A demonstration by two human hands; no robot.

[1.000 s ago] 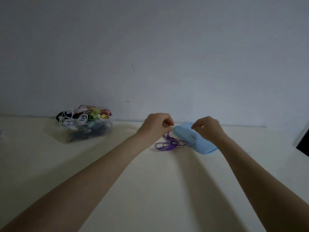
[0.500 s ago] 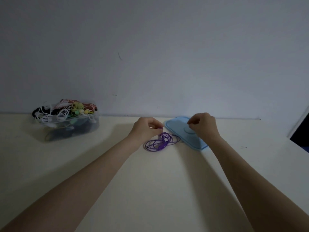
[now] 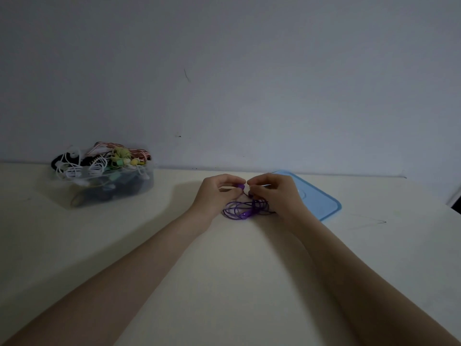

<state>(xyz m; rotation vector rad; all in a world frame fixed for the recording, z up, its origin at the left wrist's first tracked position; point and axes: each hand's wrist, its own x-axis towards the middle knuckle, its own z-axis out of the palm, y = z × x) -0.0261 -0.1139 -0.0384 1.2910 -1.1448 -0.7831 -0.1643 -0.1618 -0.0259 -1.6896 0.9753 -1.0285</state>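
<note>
Left hand (image 3: 217, 196) sits curled at the far middle of the table, thumb and forefinger pinched on a small purple earbud (image 3: 240, 186) held just above the surface. Right hand (image 3: 277, 193) is curled the same way directly opposite, its fingertips almost meeting those of the left. They close on another purple piece of the same set just below, though which part it is cannot be made out. The other fingers of both hands are bent inward.

Below and between the two hands lies the rest of the purple earphones (image 3: 243, 211), their thin cord in loose overlapping loops flat on the table, with a thicker purple piece among the loops at the near side. The right hand's heel sits just beside the loops, and the cord runs up from the pile to the pinching fingers.

Just to the right of the right hand, partly hidden behind it, a light blue plastic lid (image 3: 324, 203) lies flat on the cream table (image 3: 224, 270). Well apart to the left, close to the wall, stands a clear plastic box (image 3: 124, 193) heaped over its rim with tangled earphones (image 3: 99, 163) in white, black, green, yellow and red-striped cords. Behind everything rises a plain pale wall (image 3: 249, 83) with a few small dark marks.
</note>
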